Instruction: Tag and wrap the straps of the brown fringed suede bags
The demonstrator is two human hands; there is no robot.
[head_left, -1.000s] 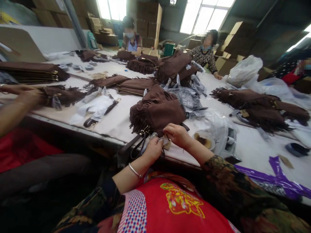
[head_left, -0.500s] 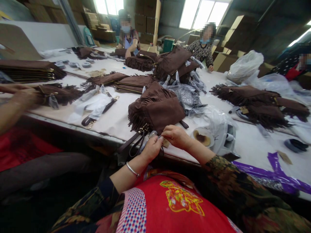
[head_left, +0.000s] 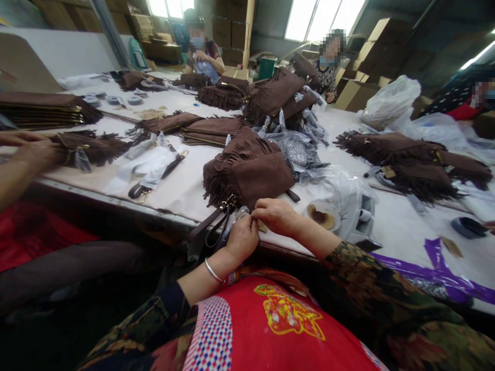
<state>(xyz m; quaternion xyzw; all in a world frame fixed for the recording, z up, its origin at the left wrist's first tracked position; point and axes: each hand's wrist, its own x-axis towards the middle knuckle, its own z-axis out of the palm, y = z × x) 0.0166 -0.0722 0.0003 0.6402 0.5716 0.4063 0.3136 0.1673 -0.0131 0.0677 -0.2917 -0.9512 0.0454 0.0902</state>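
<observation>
A brown fringed bag (head_left: pixel 263 178) lies at the table's front edge, just beyond my hands. My left hand (head_left: pixel 243 238) is closed, thumb up, below the bag's gold clasp (head_left: pixel 228 202) and dark wrist strap (head_left: pixel 207 224). Clear plastic wrap (head_left: pixel 242 212) shows by its fingertips. My right hand (head_left: pixel 276 216) pinches at the left thumb, in front of the bag's lower edge. What lies between the two sets of fingertips is too small and hidden to make out. Part of a tan tag (head_left: pixel 263 226) shows beneath the right hand.
A white tape dispenser (head_left: pixel 359 216) under clear plastic and a tape roll (head_left: pixel 320 215) stand to the right. More fringed bags (head_left: pixel 278 98) are piled behind. Wrapped straps (head_left: pixel 154 172) lie left. A co-worker's hands (head_left: pixel 31 149) handle a bag at far left. Purple plastic (head_left: pixel 436 268) lies right.
My right hand has shifted slightly left, and my hands are closer together. At the back, one co-worker's hand has risen from the table to the chest. Fingers now show at the right edge.
</observation>
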